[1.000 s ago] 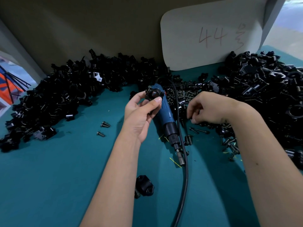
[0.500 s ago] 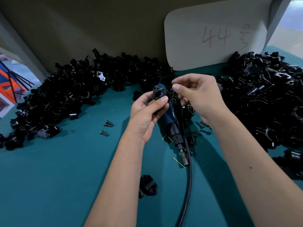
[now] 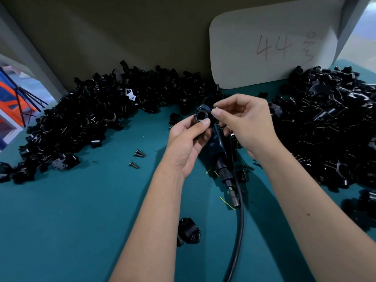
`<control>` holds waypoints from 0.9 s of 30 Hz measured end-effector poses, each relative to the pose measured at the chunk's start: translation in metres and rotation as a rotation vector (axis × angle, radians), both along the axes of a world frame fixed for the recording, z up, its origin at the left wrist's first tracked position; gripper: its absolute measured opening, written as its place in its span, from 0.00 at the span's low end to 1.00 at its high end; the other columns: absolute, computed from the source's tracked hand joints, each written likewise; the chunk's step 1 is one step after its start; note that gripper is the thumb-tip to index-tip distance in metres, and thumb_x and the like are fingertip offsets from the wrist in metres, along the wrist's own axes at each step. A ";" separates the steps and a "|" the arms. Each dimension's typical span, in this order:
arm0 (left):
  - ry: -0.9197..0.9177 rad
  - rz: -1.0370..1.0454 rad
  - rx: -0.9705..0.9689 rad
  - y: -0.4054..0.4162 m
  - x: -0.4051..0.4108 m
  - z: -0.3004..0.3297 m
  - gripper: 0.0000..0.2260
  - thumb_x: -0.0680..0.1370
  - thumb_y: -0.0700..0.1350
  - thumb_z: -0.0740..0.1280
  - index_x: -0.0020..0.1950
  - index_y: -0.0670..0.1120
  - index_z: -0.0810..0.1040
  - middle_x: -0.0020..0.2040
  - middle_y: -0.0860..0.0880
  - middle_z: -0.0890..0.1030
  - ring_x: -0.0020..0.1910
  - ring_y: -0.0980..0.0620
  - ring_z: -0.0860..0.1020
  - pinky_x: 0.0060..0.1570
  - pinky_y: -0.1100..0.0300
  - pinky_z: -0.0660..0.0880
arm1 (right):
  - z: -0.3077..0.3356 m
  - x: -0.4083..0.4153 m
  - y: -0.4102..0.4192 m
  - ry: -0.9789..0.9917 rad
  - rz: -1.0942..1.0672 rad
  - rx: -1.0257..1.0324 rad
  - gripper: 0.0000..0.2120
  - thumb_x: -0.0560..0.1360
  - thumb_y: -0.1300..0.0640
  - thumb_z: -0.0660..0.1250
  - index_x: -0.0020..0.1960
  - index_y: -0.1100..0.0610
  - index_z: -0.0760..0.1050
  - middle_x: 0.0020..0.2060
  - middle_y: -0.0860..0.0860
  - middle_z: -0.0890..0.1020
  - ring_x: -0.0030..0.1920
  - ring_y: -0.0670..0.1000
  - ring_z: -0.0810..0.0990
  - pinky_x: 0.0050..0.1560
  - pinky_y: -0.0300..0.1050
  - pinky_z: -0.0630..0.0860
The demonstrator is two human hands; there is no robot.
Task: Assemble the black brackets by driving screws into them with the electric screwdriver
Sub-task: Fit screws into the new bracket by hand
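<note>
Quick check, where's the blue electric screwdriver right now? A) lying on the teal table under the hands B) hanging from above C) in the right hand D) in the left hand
A: the blue electric screwdriver lies on the teal table; the left hand holds a black bracket, and the right hand pinches a small screw.

black plastic bracket (image 3: 200,117) held above the teal table mat (image 3: 81,210) in the left hand (image 3: 186,143); right hand (image 3: 247,123) touching it from the right. blue electric screwdriver (image 3: 218,151) lies on the mat beneath both hands. bracket heaps left (image 3: 85,119) and right (image 3: 329,127). two loose steel screws (image 3: 136,159) left of the hands. single black clamp piece (image 3: 188,231) nearest the viewer.
</note>
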State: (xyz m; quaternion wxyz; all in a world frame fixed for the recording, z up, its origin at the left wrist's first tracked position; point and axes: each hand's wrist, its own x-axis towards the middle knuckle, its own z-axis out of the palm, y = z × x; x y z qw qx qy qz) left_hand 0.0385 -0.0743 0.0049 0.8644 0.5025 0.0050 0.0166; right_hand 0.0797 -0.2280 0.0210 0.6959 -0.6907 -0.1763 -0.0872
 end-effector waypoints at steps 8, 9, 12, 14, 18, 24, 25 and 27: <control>-0.017 0.012 -0.036 -0.003 -0.001 0.004 0.09 0.80 0.42 0.68 0.58 0.42 0.82 0.51 0.44 0.81 0.48 0.48 0.76 0.44 0.59 0.71 | 0.000 -0.003 0.007 -0.070 0.100 -0.001 0.03 0.75 0.63 0.77 0.47 0.59 0.84 0.40 0.58 0.86 0.35 0.53 0.82 0.32 0.45 0.80; -0.016 0.016 -0.005 -0.005 -0.001 0.004 0.11 0.81 0.44 0.68 0.60 0.42 0.82 0.52 0.43 0.80 0.49 0.46 0.76 0.44 0.58 0.70 | -0.001 -0.003 0.008 -0.075 0.109 -0.001 0.03 0.75 0.63 0.77 0.46 0.59 0.83 0.40 0.59 0.85 0.35 0.52 0.82 0.31 0.44 0.80; -0.006 0.053 0.010 -0.012 -0.002 0.003 0.09 0.83 0.48 0.66 0.50 0.47 0.85 0.45 0.47 0.83 0.40 0.50 0.79 0.37 0.61 0.72 | -0.002 -0.004 0.009 -0.059 0.121 -0.024 0.05 0.74 0.62 0.78 0.45 0.59 0.82 0.42 0.62 0.85 0.34 0.53 0.81 0.30 0.45 0.79; 0.040 0.068 -0.067 -0.014 -0.003 0.004 0.11 0.84 0.49 0.65 0.49 0.46 0.84 0.43 0.47 0.83 0.34 0.53 0.78 0.35 0.63 0.75 | -0.002 -0.004 0.009 -0.026 0.141 -0.018 0.04 0.75 0.63 0.77 0.45 0.59 0.83 0.42 0.60 0.86 0.34 0.53 0.81 0.31 0.44 0.79; 0.072 0.114 -0.133 -0.007 0.000 0.006 0.14 0.86 0.46 0.59 0.59 0.41 0.81 0.46 0.45 0.82 0.34 0.53 0.74 0.34 0.62 0.68 | -0.002 -0.004 0.007 0.026 0.137 0.002 0.02 0.77 0.64 0.75 0.47 0.59 0.82 0.38 0.51 0.84 0.37 0.47 0.81 0.33 0.41 0.79; 0.020 0.278 0.059 -0.006 0.001 0.005 0.12 0.87 0.41 0.56 0.60 0.42 0.80 0.46 0.46 0.81 0.37 0.52 0.75 0.31 0.63 0.66 | -0.007 -0.004 0.013 0.130 0.105 -0.011 0.02 0.78 0.65 0.73 0.47 0.60 0.82 0.34 0.51 0.83 0.35 0.47 0.81 0.33 0.42 0.80; 0.015 0.282 0.096 -0.006 0.001 0.005 0.12 0.87 0.41 0.57 0.59 0.44 0.81 0.47 0.46 0.81 0.40 0.51 0.76 0.32 0.63 0.68 | -0.007 -0.005 0.013 0.132 0.101 -0.015 0.02 0.78 0.63 0.74 0.47 0.59 0.83 0.34 0.50 0.84 0.34 0.47 0.82 0.34 0.42 0.81; -0.001 0.272 0.161 -0.007 0.001 0.003 0.12 0.87 0.42 0.58 0.58 0.46 0.81 0.53 0.41 0.81 0.47 0.48 0.77 0.41 0.58 0.74 | -0.006 -0.005 0.013 0.128 0.084 -0.024 0.04 0.75 0.59 0.78 0.46 0.57 0.84 0.36 0.51 0.86 0.36 0.48 0.84 0.36 0.43 0.82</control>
